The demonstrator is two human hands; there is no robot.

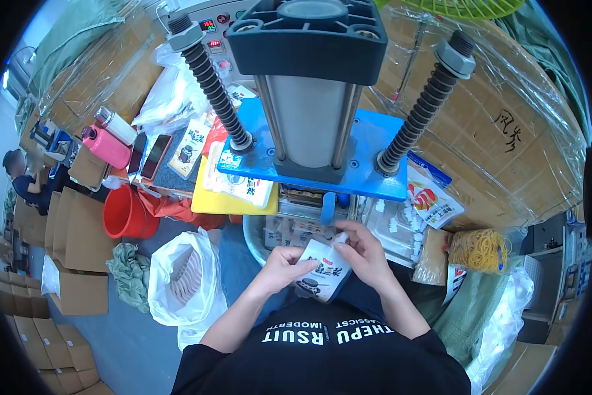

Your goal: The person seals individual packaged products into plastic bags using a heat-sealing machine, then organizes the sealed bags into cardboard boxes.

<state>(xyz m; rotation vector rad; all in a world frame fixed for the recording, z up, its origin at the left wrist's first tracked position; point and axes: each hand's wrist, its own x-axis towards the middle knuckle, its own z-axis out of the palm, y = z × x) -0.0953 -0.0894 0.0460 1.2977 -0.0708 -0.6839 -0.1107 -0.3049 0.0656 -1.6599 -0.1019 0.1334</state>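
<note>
Both hands hold a small white printed pouch (323,270) close to my chest. My left hand (281,263) grips its lower left side. My right hand (364,253) pinches its top right corner, fingers curled over the edge. Just above the hands stands a pneumatic press with a blue plate (368,148), a grey cylinder (309,118) and two black spring posts (213,85). A metal bowl (253,234) holding more pouches sits under the press, behind the hands.
A white bag (187,276) of stacked items and a red bucket (126,214) stand at the left. A pink bottle (106,146), phones and printed packets (190,148) lie behind. Rubber bands (478,250) lie at the right. Cardboard boxes (78,230) line the left; another person (20,174) sits far left.
</note>
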